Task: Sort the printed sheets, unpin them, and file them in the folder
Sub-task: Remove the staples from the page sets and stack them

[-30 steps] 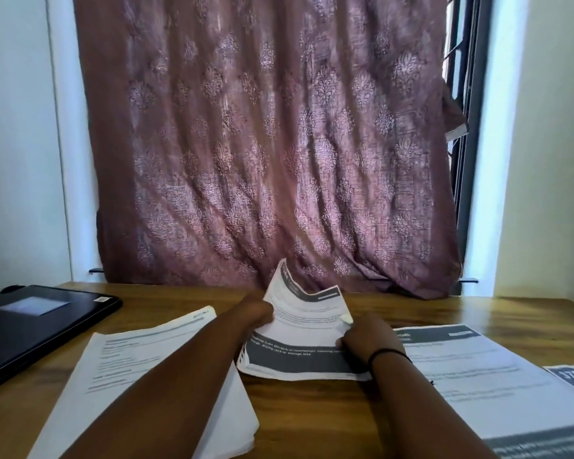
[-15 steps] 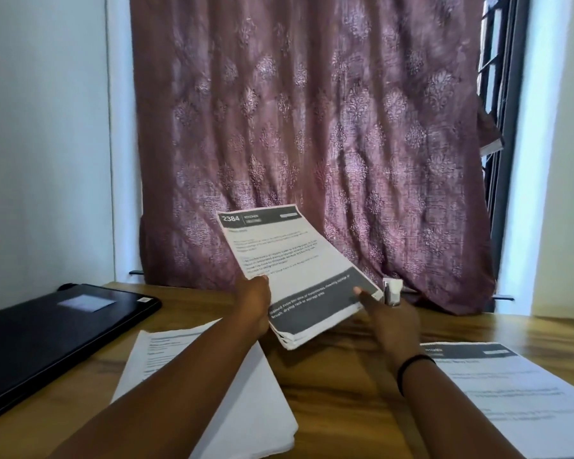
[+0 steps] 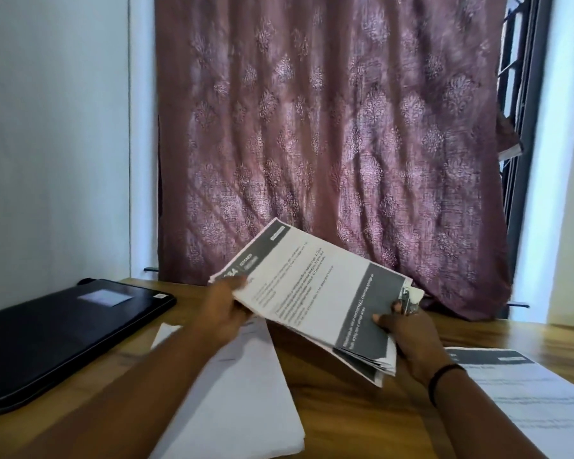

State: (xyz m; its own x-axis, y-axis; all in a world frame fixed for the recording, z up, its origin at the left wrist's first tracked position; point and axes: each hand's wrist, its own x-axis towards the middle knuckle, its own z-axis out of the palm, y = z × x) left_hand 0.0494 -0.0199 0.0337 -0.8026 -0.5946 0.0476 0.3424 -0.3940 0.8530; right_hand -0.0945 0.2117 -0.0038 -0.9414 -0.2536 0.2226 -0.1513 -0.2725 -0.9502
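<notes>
a mauve patterned curtain (image 3: 328, 137) hangs behind a wooden table (image 3: 352, 422), where a black folder (image 3: 63, 329) lies shut at the left, a white paper stack (image 3: 242, 402) sits in the middle and a printed sheet (image 3: 537, 399) lies at the right. a pinned bundle of printed sheets (image 3: 315, 299) is held tilted above the table: the left hand (image 3: 222, 309) pinches its header corner, and the right hand (image 3: 408, 332) curls round the dark footer end while also holding a small metal staple remover (image 3: 410, 298). to unpin well, i judge the bundle should be steadied, the pinned corner found, and the pin eased out without tearing pages.
</notes>
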